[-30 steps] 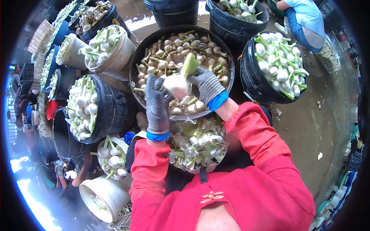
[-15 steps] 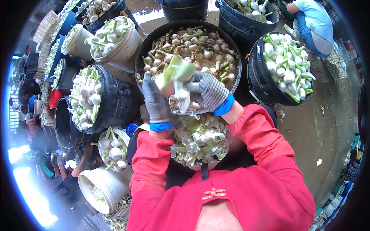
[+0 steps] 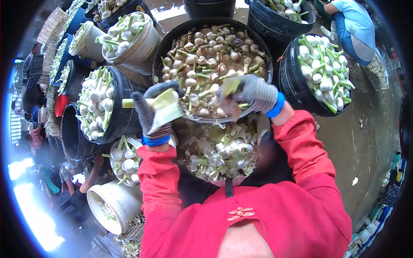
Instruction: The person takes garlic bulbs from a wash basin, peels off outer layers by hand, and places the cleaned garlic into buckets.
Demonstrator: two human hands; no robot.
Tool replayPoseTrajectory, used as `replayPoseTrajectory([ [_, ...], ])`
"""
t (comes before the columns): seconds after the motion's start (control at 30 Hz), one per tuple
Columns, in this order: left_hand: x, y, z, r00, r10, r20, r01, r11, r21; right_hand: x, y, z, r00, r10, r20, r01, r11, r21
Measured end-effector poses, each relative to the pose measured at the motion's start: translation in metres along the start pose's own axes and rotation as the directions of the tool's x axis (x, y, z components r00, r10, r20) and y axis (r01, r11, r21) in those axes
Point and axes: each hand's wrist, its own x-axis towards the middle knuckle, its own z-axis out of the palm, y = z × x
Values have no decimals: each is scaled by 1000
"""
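Note:
My left hand (image 3: 154,107), in a grey glove with a blue cuff, is closed around a garlic (image 3: 127,103). Its cut green stalk pokes out to the left, a broad pale-green flap of skin (image 3: 167,112) hangs on the right, and the bulb is hidden. My right hand (image 3: 254,94), gloved alike, pinches a blurred greenish-brown strip of garlic skin (image 3: 231,87) over the near side of a big round tub (image 3: 270,73). Garlic bulbs (image 3: 221,69) with short stalks lie in brownish water in that tub. Below my hands, a heap of peeled skins (image 3: 223,152) sits between my knees.
Black buckets of cleaned garlic stand left (image 3: 124,107) and right (image 3: 289,81). White buckets (image 3: 144,51) of garlic stand at upper left, and a white bucket (image 3: 114,202) lies tilted at lower left. Another person in light blue (image 3: 355,28) crouches at upper right.
My hands have moved apart: the left went left with the garlic, the right went right with a strip of skin. The garlic's stalk now points left.

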Motion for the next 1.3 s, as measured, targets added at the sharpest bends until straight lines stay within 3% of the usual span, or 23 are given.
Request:
replayPoseTrajectory([
  [0.03,-2,2,-3,997,73,6,-73,997,34,-3,0,-9,997,8,-70,-20,984,-178],
  [0.07,0,1,-6,991,128,50,-131,989,65,0,10,-12,996,55,76,-31,957,-288],
  [0.1,2,-1,-8,979,183,96,-191,977,91,0,28,-6,889,433,146,-451,883,129],
  [0.13,2,-3,-7,986,161,37,-165,976,141,-1,46,6,960,265,87,-223,917,-332],
  [0.17,-1,-8,-5,991,133,-25,-126,974,191,-1,57,21,989,81,120,29,699,-715],
  [0.2,2,-20,-7,981,171,-87,-152,970,192,1,55,36,999,48,17,-15,588,-809],
  [0.23,5,-30,-12,983,171,-64,-157,970,187,5,54,46,998,-22,-54,-22,714,-699],
  [0.3,1,-32,4,973,226,-55,-179,878,443,13,13,59,987,11,-160,-67,935,-348],
  [0.4,7,-40,8,986,163,20,-156,889,430,34,9,64,929,-140,-343,137,990,-32],
  [0.43,6,-43,10,988,148,37,-148,876,458,37,5,62,951,19,-308,56,971,234],
  [0.5,5,-48,12,984,161,82,-180,878,443,44,8,55,952,99,-291,-59,988,143],
  [0.63,1,-42,15,961,275,8,-233,798,556,50,10,44,921,-6,-389,-22,997,-68],
  [0.7,0,-38,9,983,183,-28,-140,836,530,52,15,30,887,-4,-461,-8,1000,-24],
  [0.77,-4,-27,10,966,77,-247,-34,984,175,56,35,0,745,-99,-660,-25,984,-176],
  [0.8,-6,-18,8,960,194,-203,-118,934,336,55,31,-9,706,46,-707,-79,997,-14],
  [0.83,-5,-17,-4,971,217,-98,-176,931,319,44,27,-14,730,84,-678,36,986,161],
  [0.9,-3,-16,10,972,228,-64,-199,933,300,38,25,-13,810,-5,-586,163,963,216],
  [0.93,-4,-22,12,982,189,-18,-176,945,275,36,27,-8,827,61,-560,130,946,296],
  [0.97,-6,-29,11,989,144,29,-147,956,254,37,21,6,852,-72,-519,244,931,272],
  [1.03,-13,-35,21,997,-67,43,59,982,178,39,25,18,873,-20,-487,185,938,293],
  [1.07,-14,-43,30,998,10,59,-27,951,309,43,28,20,847,-49,-529,180,963,200],
  [1.13,-10,-61,27,981,157,117,-196,804,562,44,19,28,811,53,-583,186,921,343],
  [1.3,-9,-53,52,992,121,-27,-97,891,443,60,16,46,743,127,-657,250,858,448],
])
